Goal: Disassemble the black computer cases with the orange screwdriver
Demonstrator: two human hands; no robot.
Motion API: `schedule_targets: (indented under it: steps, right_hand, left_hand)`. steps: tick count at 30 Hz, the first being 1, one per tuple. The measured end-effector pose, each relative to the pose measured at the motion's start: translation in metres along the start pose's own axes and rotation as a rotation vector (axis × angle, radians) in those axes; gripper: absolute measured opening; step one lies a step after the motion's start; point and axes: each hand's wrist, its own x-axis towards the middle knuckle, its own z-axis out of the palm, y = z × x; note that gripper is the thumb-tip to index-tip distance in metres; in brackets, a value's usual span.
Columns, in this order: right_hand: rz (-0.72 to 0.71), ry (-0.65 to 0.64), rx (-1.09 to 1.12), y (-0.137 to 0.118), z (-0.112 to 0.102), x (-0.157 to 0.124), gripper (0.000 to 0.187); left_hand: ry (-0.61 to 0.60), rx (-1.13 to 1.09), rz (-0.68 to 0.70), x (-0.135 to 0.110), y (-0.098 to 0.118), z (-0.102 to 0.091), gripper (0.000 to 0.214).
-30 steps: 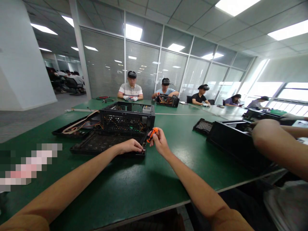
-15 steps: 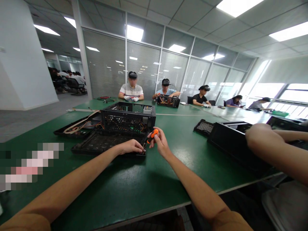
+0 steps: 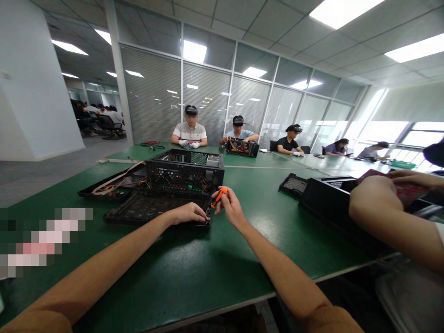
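Note:
My right hand [image 3: 231,206] is closed around the orange and black handle of a screwdriver [image 3: 219,197]. Its shaft slants down and left to the near right corner of a black panel [image 3: 138,206], which looks like the front cover of a computer case. At that same corner my left hand [image 3: 190,213] has its fingers pinched together; whatever is between them is too small to make out. Just behind the panel stands an open black computer case [image 3: 180,173] with perforated metal walls. Loose wires come out at its left side.
Another black panel with a beige strap [image 3: 107,182] lies left of the case. To the right, a co-worker's arm [image 3: 374,199] reaches over a second black case [image 3: 326,203]. A small mesh-fronted piece [image 3: 293,183] lies beside it. More people sit along the far side of the green table [image 3: 249,259].
The screwdriver has tilted slightly in my right hand, its shaft now showing at the panel corner. My left hand stays put. The co-worker's arm on the right has shifted, and a reddish object shows there.

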Motion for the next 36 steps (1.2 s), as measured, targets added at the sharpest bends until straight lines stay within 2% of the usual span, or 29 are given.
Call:
schedule_targets:
  steps: [7, 18, 25, 36]
  right_hand:
    - [-0.014, 0.001, 0.047, 0.0102, -0.0031, 0.0025, 0.026]
    - [-0.009, 0.009, 0.002, 0.0075, -0.0018, 0.0018, 0.031]
    - [-0.026, 0.069, -0.021, 0.005, -0.0034, 0.0023, 0.032]
    - [0.038, 0.003, 0.016, 0.0036, -0.0023, 0.002, 0.03]
  left_hand:
    - [0.0, 0.007, -0.012, -0.0016, 0.0045, 0.0015, 0.032]
    - [0.002, 0.037, -0.012, -0.0002, 0.0035, 0.0, 0.034]
    - [0.01, 0.046, -0.039, -0.001, 0.0039, -0.0004, 0.037]
    - [0.012, 0.02, -0.027, -0.0001, 0.0005, -0.0003, 0.036]
